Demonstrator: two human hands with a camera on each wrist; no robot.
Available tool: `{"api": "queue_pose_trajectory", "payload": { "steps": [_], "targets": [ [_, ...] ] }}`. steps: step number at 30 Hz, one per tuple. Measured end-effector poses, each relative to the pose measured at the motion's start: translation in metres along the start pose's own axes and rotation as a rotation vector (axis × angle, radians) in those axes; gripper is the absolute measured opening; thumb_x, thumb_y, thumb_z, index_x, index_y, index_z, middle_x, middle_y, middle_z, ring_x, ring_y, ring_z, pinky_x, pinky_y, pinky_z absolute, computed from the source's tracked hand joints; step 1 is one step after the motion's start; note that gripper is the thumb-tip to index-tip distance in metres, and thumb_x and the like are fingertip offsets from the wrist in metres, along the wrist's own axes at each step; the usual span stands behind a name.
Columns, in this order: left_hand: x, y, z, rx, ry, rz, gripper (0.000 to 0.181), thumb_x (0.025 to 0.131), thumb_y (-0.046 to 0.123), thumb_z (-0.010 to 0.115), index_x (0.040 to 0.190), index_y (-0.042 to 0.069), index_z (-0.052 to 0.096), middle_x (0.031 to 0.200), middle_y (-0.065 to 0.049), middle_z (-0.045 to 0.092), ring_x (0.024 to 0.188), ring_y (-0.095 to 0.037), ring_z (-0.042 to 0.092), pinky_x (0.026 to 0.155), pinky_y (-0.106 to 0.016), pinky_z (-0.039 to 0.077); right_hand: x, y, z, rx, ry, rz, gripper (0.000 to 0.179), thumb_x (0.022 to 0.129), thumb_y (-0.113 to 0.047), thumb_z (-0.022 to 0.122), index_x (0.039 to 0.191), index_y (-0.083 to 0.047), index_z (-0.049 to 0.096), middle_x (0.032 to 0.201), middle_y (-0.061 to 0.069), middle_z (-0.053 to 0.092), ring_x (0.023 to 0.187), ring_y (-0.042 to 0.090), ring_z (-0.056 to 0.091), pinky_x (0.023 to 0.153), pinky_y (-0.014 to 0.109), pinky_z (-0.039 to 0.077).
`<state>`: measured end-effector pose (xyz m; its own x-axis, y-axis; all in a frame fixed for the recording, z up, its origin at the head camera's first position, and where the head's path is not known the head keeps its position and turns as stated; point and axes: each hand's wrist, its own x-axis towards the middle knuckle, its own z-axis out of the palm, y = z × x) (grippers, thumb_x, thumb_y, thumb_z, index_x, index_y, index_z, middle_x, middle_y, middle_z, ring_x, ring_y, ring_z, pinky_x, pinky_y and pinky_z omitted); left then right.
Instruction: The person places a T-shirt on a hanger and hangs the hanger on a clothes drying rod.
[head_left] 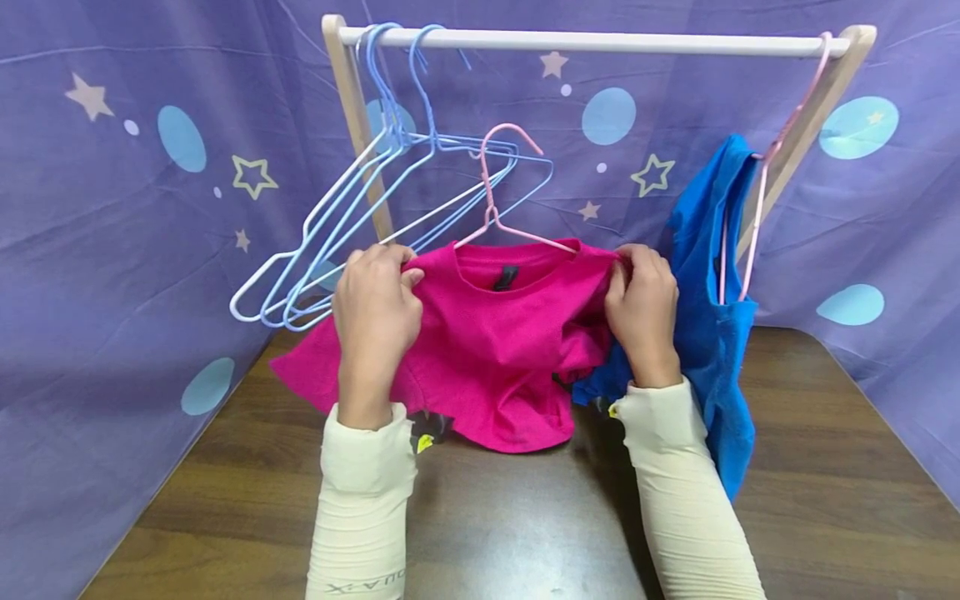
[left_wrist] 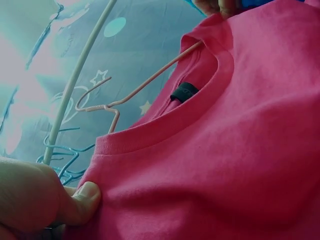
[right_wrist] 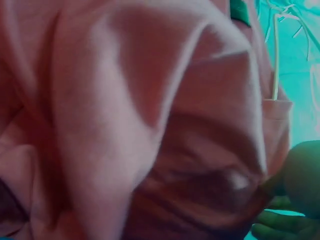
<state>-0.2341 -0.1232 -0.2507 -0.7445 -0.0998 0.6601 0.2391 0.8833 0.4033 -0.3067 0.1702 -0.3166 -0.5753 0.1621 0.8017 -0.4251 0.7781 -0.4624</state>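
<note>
left hand (head_left: pixel 377 302): thumb and curled fingers pinch one shoulder of a bright pink short-sleeved cloth shirt (head_left: pixel 495 358); in the left wrist view the thumb lies flat on the front of the cloth, just beside the collar.

right hand (head_left: pixel 643 308): fingers curled, gripping the shirt's other shoulder. the right wrist view is mostly blurred folds, with part of the hand at its lower right edge.

shirt location: held up between the two hands, in front of the rack, collar uppermost. a pink wire hanger (head_left: pixel 490 200) sits inside it, arms through the neck opening, hook above the collar and apart from the rail. a small black label (head_left: pixel 506 277) shows inside the neck. cannot tell whether the hem touches the table.

surroundings: white rail (head_left: pixel 600 42) on pale wooden posts (head_left: pixel 349 83). at its left end hang blue and white wire hangers (head_left: pixel 431 146); at its right end, a bright blue cloth garment (head_left: pixel 720 358) on a second pink hanger (head_left: pixel 789 125), near the right hand. dark brown wood-grain table (head_left: pixel 510 533) below; purple curtain (head_left: pixel 247 100) with stars and ovals behind.
</note>
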Motion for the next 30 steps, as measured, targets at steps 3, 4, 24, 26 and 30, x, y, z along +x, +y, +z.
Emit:
{"api": "queue_pose_trajectory", "payload": {
  "steps": [3, 4, 24, 26, 30],
  "targets": [
    [0.0, 0.002, 0.001, 0.004, -0.001, 0.016, 0.015, 0.093, 0.008, 0.071, 0.106, 0.002, 0.075, 0.105, -0.014, 0.073, 0.095, -0.038, 0.06, 0.081, -0.051, 0.051, 0.001, -0.006, -0.003, 0.006, -0.004, -0.008, 0.025, 0.091, 0.003, 0.056, 0.112, 0.005, 0.069, 0.113, 0.024, 0.07, 0.105, 0.043, 0.063, 0.094, 0.056, 0.05],
    [0.0, 0.003, 0.001, 0.003, -0.003, 0.021, 0.015, 0.093, 0.008, 0.071, 0.106, 0.002, 0.075, 0.105, -0.014, 0.073, 0.095, -0.038, 0.06, 0.081, -0.051, 0.051, 0.001, -0.008, -0.004, 0.013, 0.001, -0.011, 0.028, 0.089, 0.004, 0.055, 0.113, 0.005, 0.069, 0.115, 0.024, 0.07, 0.106, 0.043, 0.063, 0.094, 0.056, 0.05],
    [-0.007, 0.028, 0.017, 0.085, -0.027, 0.136, 0.009, 0.091, 0.008, 0.074, 0.099, 0.006, 0.076, 0.096, -0.01, 0.072, 0.088, -0.033, 0.06, 0.076, -0.046, 0.051, -0.007, -0.048, 0.011, 0.223, 0.1, -0.332, 0.018, 0.098, -0.004, 0.067, 0.112, 0.004, 0.074, 0.103, 0.019, 0.073, 0.096, 0.038, 0.065, 0.09, 0.047, 0.052],
    [-0.007, 0.029, 0.018, 0.083, -0.019, 0.138, 0.009, 0.09, 0.008, 0.074, 0.099, 0.006, 0.076, 0.095, -0.01, 0.072, 0.088, -0.032, 0.06, 0.076, -0.046, 0.051, -0.008, -0.05, 0.012, 0.228, 0.102, -0.341, 0.016, 0.098, -0.004, 0.066, 0.11, 0.004, 0.074, 0.101, 0.018, 0.073, 0.094, 0.037, 0.065, 0.088, 0.046, 0.052],
    [-0.008, 0.028, 0.017, 0.067, -0.034, 0.145, 0.01, 0.091, 0.009, 0.075, 0.1, 0.007, 0.076, 0.096, -0.009, 0.072, 0.089, -0.032, 0.06, 0.075, -0.046, 0.052, -0.011, -0.051, 0.014, 0.216, 0.12, -0.338, 0.014, 0.099, -0.005, 0.066, 0.104, 0.003, 0.076, 0.096, 0.017, 0.074, 0.089, 0.036, 0.065, 0.083, 0.045, 0.051]
  ]
}}
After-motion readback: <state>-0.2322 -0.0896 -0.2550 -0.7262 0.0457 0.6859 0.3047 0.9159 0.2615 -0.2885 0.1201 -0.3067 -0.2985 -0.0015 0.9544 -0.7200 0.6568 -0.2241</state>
